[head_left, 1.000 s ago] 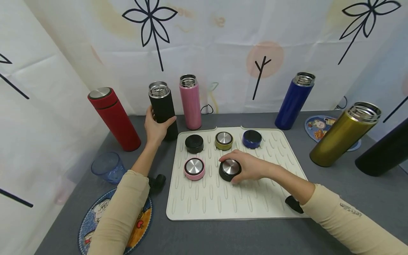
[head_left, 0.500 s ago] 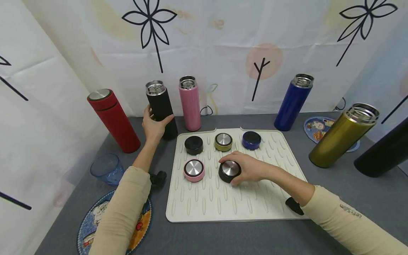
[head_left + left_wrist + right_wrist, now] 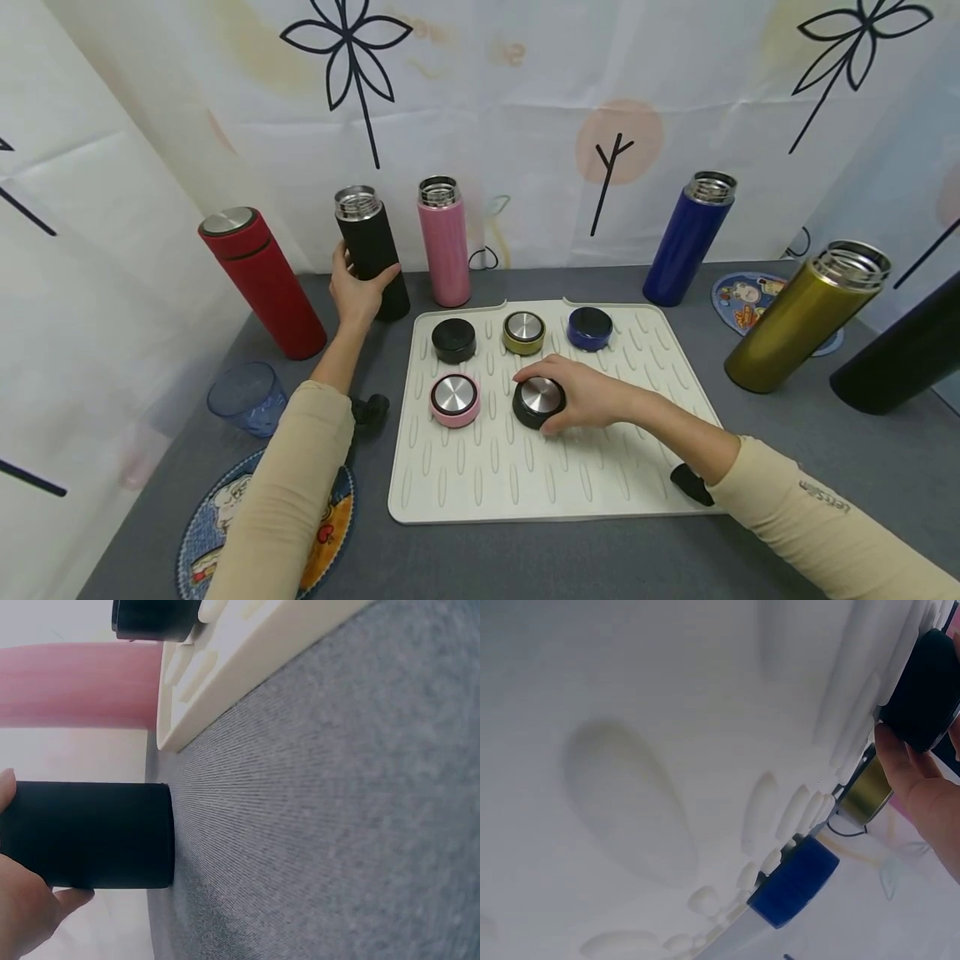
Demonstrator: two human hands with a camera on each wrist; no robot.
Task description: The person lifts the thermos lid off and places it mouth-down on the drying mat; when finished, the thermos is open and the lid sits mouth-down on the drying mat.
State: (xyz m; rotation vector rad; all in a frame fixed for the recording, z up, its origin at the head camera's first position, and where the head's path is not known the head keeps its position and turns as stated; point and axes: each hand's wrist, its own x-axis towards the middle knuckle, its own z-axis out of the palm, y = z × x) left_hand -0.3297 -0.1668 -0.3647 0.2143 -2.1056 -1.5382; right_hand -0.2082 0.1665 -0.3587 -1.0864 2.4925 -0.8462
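Observation:
My left hand (image 3: 356,293) grips a black thermos bottle (image 3: 370,242) without its lid, thumb on one side and fingers on the other. In the left wrist view that bottle (image 3: 90,834) stands with its base on or very near the grey table. With thumb and fingers, my right hand (image 3: 583,393) pinches a black lid with a silver top (image 3: 541,397) on the white ridged mat (image 3: 465,492). Around it on the mat lie a pink lid (image 3: 455,395), an all-black lid (image 3: 453,340), a gold lid (image 3: 523,332) and a blue lid (image 3: 589,328).
Lidless pink (image 3: 446,242), blue (image 3: 688,239) and gold (image 3: 806,317) bottles stand around the mat. A lidded red bottle (image 3: 262,283) and a blue glass (image 3: 249,398) are at left, near a patterned round placemat (image 3: 341,521). Another black bottle (image 3: 900,350) stands far right.
My left hand has shifted the black bottle slightly left, away from the pink one. My right hand stays on the black lid with the silver top.

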